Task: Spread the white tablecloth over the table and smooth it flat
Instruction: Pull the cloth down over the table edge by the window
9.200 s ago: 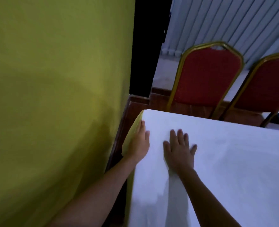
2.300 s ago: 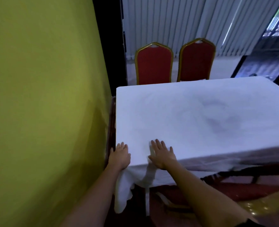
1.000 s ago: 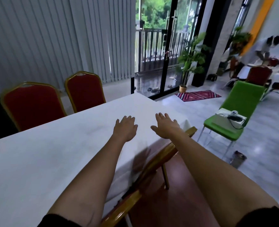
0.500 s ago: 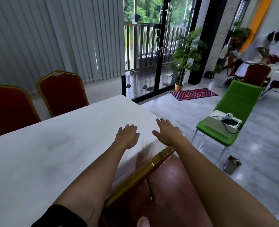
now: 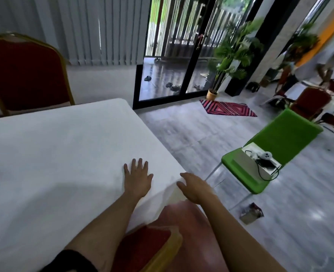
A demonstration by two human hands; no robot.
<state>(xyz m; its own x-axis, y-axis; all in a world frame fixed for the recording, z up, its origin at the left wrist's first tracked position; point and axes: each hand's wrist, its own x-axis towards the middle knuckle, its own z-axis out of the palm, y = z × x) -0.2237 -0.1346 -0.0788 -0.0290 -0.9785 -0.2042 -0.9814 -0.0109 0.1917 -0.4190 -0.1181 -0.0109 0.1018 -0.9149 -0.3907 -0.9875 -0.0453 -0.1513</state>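
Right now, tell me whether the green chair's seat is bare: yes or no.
No: the green chair has a flat box on its seat with a white device and dark cable on top.

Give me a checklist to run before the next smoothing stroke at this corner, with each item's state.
1. Left hand flat on the tablecloth: ok.
2. Right hand on the cloth's corner edge: ok, fingers open; whether it grips, cannot tell.
3. Cloth flat near the corner: not ok, a fold shows beside the right hand.
4. Far corner covered: ok.
5. Red chair clear of the hanging edge: not ok, it sits close under it.
6. Overhang even all round: cannot tell.
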